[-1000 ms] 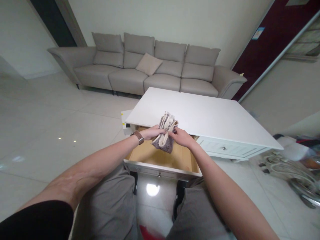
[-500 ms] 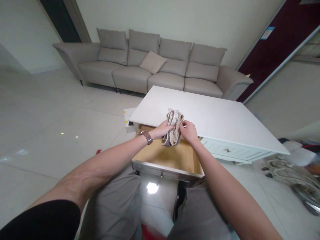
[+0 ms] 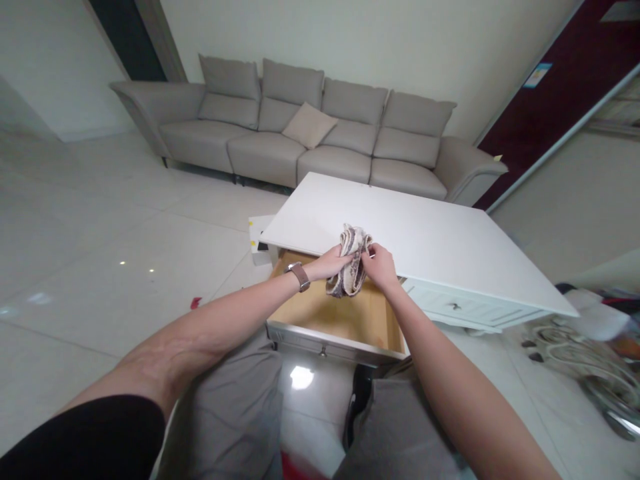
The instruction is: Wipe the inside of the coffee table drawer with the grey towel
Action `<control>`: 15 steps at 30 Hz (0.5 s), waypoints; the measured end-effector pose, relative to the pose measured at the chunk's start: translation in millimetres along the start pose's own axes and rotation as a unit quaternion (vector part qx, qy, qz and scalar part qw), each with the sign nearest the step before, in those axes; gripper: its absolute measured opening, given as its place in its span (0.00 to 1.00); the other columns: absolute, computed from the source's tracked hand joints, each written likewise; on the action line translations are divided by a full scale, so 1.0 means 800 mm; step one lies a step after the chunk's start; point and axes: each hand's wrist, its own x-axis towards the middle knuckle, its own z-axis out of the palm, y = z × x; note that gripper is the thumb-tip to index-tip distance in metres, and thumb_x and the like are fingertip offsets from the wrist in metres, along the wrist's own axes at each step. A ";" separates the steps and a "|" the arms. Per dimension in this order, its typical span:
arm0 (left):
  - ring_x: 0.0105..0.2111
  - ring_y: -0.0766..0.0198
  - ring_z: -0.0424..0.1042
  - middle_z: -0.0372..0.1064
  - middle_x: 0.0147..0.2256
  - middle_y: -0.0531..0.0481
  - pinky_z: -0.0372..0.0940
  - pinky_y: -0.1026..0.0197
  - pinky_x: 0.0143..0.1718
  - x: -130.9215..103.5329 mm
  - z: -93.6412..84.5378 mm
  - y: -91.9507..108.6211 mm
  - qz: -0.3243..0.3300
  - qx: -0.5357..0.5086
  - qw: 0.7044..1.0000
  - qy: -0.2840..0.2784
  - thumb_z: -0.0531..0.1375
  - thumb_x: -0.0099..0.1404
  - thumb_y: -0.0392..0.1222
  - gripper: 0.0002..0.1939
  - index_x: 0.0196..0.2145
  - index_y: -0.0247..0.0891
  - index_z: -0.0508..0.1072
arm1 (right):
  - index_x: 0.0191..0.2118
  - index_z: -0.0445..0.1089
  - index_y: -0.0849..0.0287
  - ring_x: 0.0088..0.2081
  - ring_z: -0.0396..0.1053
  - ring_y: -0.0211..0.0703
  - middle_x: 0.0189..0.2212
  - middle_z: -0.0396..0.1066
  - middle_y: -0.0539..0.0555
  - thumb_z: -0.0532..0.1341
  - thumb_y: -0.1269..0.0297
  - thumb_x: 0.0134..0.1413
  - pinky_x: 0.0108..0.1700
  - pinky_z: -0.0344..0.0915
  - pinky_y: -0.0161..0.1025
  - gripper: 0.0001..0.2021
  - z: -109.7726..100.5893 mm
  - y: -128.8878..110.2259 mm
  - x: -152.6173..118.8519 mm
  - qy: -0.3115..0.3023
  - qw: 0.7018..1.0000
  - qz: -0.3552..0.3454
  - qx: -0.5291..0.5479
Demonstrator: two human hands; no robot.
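Behind the white table [image 3: 430, 230], a grey-brown sofa [image 3: 265, 157] is standing along the wall [image 3: 360, 40]. Over the pulled-out drawer [image 3: 300, 335], 1 folded, patterned cloth [image 3: 353, 272] is being held up in the air. The left hand [image 3: 326, 263] is gripping its left side, with fingers closed on the folds; the right hand [image 3: 381, 267] is pinching the right edge, fingers bent and nearly closed. For good handling, the left hand should be pressing the layers gently together, while the right hand should be evening the edge.
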 end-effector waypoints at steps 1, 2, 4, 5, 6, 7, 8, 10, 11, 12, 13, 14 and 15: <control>0.58 0.48 0.71 0.74 0.56 0.39 0.61 0.47 0.64 0.001 0.000 0.000 0.002 0.004 1.000 0.004 0.60 0.66 0.39 0.20 0.55 0.31 0.73 | 0.38 0.73 0.56 0.41 0.73 0.49 0.39 0.78 0.57 0.55 0.63 0.58 0.47 0.65 0.41 0.10 0.000 0.000 0.001 0.008 1.000 0.000 0.004; 0.58 0.49 0.70 0.73 0.56 0.39 0.60 0.48 0.64 0.001 0.000 0.001 0.005 0.006 1.000 0.009 0.59 0.66 0.39 0.20 0.55 0.32 0.73 | 0.37 0.73 0.56 0.41 0.73 0.49 0.38 0.78 0.57 0.54 0.63 0.58 0.47 0.65 0.41 0.10 -0.001 0.000 0.001 0.016 1.000 0.001 0.010; 0.58 0.50 0.70 0.73 0.57 0.40 0.61 0.50 0.64 0.001 0.000 0.002 0.007 0.008 1.000 0.022 0.58 0.67 0.38 0.20 0.55 0.32 0.73 | 0.35 0.72 0.56 0.40 0.72 0.48 0.37 0.78 0.57 0.54 0.64 0.58 0.47 0.64 0.40 0.09 -0.002 -0.002 0.001 0.034 0.999 0.004 0.028; 0.57 0.51 0.70 0.73 0.57 0.41 0.61 0.50 0.64 0.001 0.000 0.003 0.004 0.007 1.000 0.027 0.57 0.67 0.38 0.20 0.55 0.32 0.73 | 0.34 0.71 0.56 0.40 0.72 0.48 0.37 0.78 0.57 0.54 0.63 0.58 0.46 0.64 0.40 0.09 -0.002 -0.004 0.000 0.044 0.998 0.007 0.036; 0.57 0.51 0.71 0.73 0.56 0.41 0.62 0.51 0.63 0.001 0.001 0.004 0.000 0.005 0.999 0.032 0.57 0.67 0.38 0.20 0.55 0.32 0.73 | 0.33 0.70 0.56 0.39 0.72 0.48 0.37 0.77 0.57 0.54 0.63 0.58 0.46 0.64 0.40 0.09 -0.002 -0.006 -0.001 0.054 0.998 0.011 0.044; 0.56 0.52 0.71 0.74 0.56 0.41 0.62 0.51 0.63 0.002 0.001 0.004 -0.004 0.002 0.999 0.038 0.56 0.67 0.37 0.20 0.55 0.31 0.73 | 0.33 0.70 0.55 0.39 0.72 0.47 0.36 0.77 0.56 0.54 0.62 0.58 0.45 0.63 0.39 0.08 -0.002 -0.007 -0.001 0.063 0.997 0.014 0.052; 0.56 0.52 0.71 0.75 0.55 0.42 0.63 0.51 0.63 0.002 0.001 0.005 -0.005 -0.001 0.999 0.044 0.56 0.67 0.37 0.20 0.55 0.32 0.73 | 0.32 0.69 0.55 0.38 0.71 0.47 0.35 0.77 0.56 0.54 0.61 0.58 0.44 0.63 0.39 0.08 -0.002 -0.009 -0.002 0.072 0.995 0.015 0.061; 0.56 0.53 0.71 0.76 0.54 0.43 0.62 0.51 0.63 0.003 0.000 0.005 -0.002 -0.004 0.998 0.058 0.56 0.67 0.36 0.20 0.54 0.32 0.74 | 0.30 0.67 0.55 0.37 0.70 0.47 0.33 0.76 0.55 0.54 0.59 0.58 0.43 0.62 0.40 0.09 0.000 -0.012 -0.004 0.091 0.993 0.014 0.078; 0.55 0.53 0.71 0.76 0.53 0.43 0.62 0.51 0.63 0.004 0.000 0.004 -0.001 -0.004 0.998 0.064 0.56 0.66 0.36 0.19 0.54 0.32 0.74 | 0.30 0.66 0.54 0.35 0.69 0.47 0.31 0.75 0.55 0.54 0.59 0.57 0.42 0.62 0.40 0.09 0.000 -0.013 -0.004 0.100 0.991 0.010 0.087; 0.55 0.53 0.72 0.76 0.53 0.43 0.62 0.51 0.63 0.005 0.000 0.004 -0.002 -0.003 0.998 0.070 0.56 0.66 0.36 0.19 0.53 0.32 0.75 | 0.29 0.65 0.54 0.34 0.68 0.47 0.30 0.74 0.54 0.54 0.59 0.57 0.40 0.62 0.40 0.08 0.001 -0.013 -0.005 0.108 0.989 0.006 0.097; 0.54 0.53 0.72 0.76 0.53 0.43 0.62 0.51 0.63 0.005 0.000 0.003 -0.005 -0.003 0.997 0.076 0.56 0.66 0.36 0.19 0.53 0.33 0.75 | 0.29 0.64 0.54 0.33 0.67 0.47 0.29 0.73 0.53 0.54 0.60 0.56 0.39 0.61 0.40 0.08 0.002 -0.014 -0.005 0.117 0.987 0.000 0.108; 0.54 0.52 0.72 0.76 0.53 0.42 0.62 0.50 0.63 0.006 0.000 0.002 -0.008 -0.004 0.997 0.081 0.56 0.66 0.36 0.19 0.52 0.33 0.76 | 0.28 0.64 0.54 0.32 0.67 0.46 0.28 0.71 0.52 0.54 0.61 0.55 0.38 0.60 0.40 0.07 0.002 -0.015 -0.005 0.124 0.985 -0.006 0.120; 0.54 0.52 0.72 0.76 0.53 0.42 0.62 0.50 0.63 0.007 0.000 0.001 -0.011 -0.009 0.996 0.086 0.56 0.65 0.36 0.18 0.52 0.33 0.76 | 0.28 0.63 0.54 0.31 0.66 0.46 0.27 0.70 0.51 0.54 0.62 0.55 0.37 0.60 0.40 0.06 0.002 -0.015 -0.005 0.128 0.983 -0.014 0.133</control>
